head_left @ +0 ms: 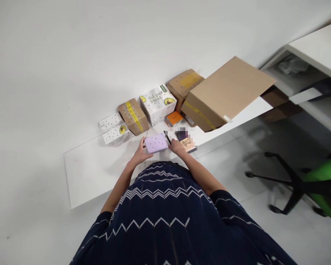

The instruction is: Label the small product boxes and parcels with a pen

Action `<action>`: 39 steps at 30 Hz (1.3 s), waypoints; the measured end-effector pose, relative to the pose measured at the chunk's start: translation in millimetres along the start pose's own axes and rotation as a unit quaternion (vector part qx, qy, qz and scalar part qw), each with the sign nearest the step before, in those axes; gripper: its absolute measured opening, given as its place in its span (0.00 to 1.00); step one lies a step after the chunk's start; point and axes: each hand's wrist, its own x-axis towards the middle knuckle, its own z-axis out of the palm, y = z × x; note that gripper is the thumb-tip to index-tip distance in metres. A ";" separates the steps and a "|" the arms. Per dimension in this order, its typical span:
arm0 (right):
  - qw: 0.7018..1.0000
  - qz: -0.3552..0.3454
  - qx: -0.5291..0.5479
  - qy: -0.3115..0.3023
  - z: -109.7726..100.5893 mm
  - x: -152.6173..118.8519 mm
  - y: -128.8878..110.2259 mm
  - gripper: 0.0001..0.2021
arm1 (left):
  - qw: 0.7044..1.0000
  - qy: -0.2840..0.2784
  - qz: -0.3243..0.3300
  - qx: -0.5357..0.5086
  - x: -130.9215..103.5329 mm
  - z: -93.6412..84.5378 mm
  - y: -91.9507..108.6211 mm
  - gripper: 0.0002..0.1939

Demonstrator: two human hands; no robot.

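The left hand's (pixel 140 151) fingers are set wide around the left end of a lilac box (pixel 156 143), thumb at its near edge. The right hand's (pixel 177 147) fingers are closed on a slim black tool (pixel 168 138) beside the box's right end; whether its tip is a blade or a pen is too small to tell. If it is sharp, a slip across the lid could score the box or run toward the left fingers. A light left hold might let the box pivot under a push from the right; whether it rests on the counter (pixel 89 171) or is slightly raised, I cannot tell.

Just right of that hand, a dark book (pixel 186 140) lies near the counter's front edge, so a wrist swinging outward could knock it off. Beyond, an orange box (pixel 174 118) sits close to the white avocado box (pixel 158 105) and large brown carton (pixel 228 92); reaching in there risks shoving one against another.
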 end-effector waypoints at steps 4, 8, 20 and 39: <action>1.000 0.002 0.006 0.000 5.8 3.3 -0.6 0.16 | 1.000 0.015 -0.004 0.026 8.8 6.7 -10.4 0.64; 1.000 -0.013 0.018 0.014 2.1 -1.4 1.9 0.14 | 0.996 0.051 0.013 0.073 12.6 7.4 -0.6 0.57; 0.848 -0.062 0.486 0.204 -6.4 -46.5 30.3 0.05 | 0.940 0.021 -0.019 0.340 30.6 5.4 52.7 0.55; 0.762 -0.168 0.600 0.175 -13.8 -63.1 -6.6 0.13 | 0.992 0.096 0.004 0.077 6.8 -1.7 -5.7 0.55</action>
